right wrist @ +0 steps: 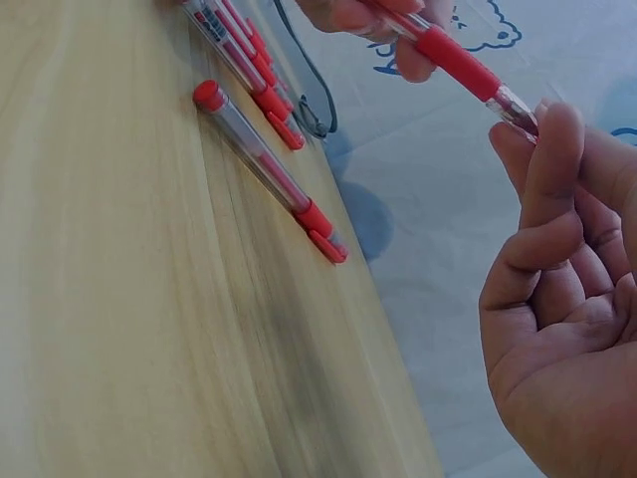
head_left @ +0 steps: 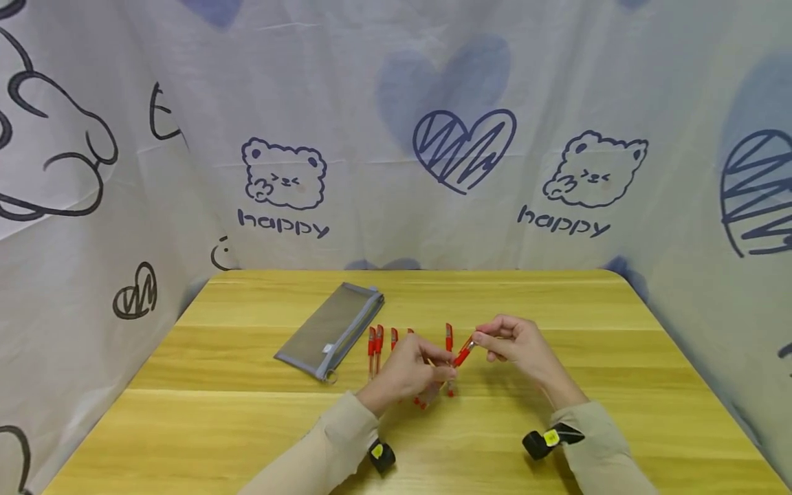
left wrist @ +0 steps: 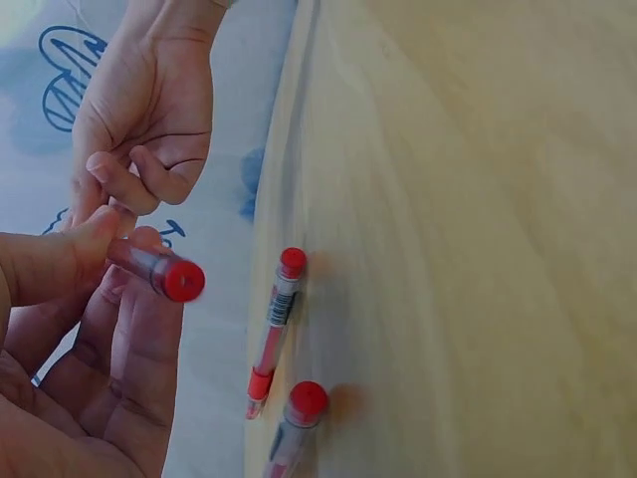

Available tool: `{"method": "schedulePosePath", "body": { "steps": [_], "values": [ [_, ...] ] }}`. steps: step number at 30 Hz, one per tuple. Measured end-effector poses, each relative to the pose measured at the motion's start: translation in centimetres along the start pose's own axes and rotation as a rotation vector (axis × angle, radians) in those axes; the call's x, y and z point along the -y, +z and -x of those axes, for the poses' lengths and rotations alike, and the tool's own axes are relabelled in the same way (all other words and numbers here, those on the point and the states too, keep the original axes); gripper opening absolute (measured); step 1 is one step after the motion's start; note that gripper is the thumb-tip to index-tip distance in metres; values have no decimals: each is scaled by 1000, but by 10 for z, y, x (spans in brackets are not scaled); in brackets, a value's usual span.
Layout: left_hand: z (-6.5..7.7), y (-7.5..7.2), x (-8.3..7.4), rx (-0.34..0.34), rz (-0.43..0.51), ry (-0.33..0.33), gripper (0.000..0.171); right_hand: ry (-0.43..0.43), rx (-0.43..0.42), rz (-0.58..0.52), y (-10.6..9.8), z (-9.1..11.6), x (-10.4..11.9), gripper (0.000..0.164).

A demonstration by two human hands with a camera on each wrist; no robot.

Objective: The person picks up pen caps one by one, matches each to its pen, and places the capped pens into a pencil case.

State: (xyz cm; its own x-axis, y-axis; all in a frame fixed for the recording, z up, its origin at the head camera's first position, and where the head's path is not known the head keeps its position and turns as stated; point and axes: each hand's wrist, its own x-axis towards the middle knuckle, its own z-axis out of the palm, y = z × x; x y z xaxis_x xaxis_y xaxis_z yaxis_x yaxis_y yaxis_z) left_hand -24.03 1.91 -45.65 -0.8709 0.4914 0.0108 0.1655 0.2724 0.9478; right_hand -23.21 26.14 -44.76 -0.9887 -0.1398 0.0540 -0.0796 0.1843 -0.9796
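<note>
We judge that the red pen (head_left: 461, 357), pinched by left hand (head_left: 410, 371) and right hand (head_left: 518, 348), might slip from slack fingers onto the loose pen (head_left: 449, 335) beneath.

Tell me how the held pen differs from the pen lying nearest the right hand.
The held pen is raised between the left hand and right hand; the lying pen rests on the table. In the head view, the held pen slants, while the lying pen points almost straight ahead. Both are part clear, part red.
</note>
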Motion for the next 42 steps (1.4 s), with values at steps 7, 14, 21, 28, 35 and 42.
{"method": "schedulePosePath", "body": {
  "steps": [7,14,21,28,35,42],
  "values": [
    [-1,1,1,19,19,-13,15,10,-44,37,2,0,0,20],
    [-3,2,1,51,57,-69,17,2,-54,53,2,0,-3,27],
    [-4,-1,1,123,86,-100,23,11,-9,96,-3,-2,-6,31],
    [-9,2,0,142,63,-95,19,38,-11,102,-8,-4,-8,37],
    [-20,5,-1,152,65,-139,18,54,-55,165,-16,-5,-5,49],
    [-28,10,-3,130,99,-184,32,71,-77,104,-25,-6,-2,52]
  ]
}}
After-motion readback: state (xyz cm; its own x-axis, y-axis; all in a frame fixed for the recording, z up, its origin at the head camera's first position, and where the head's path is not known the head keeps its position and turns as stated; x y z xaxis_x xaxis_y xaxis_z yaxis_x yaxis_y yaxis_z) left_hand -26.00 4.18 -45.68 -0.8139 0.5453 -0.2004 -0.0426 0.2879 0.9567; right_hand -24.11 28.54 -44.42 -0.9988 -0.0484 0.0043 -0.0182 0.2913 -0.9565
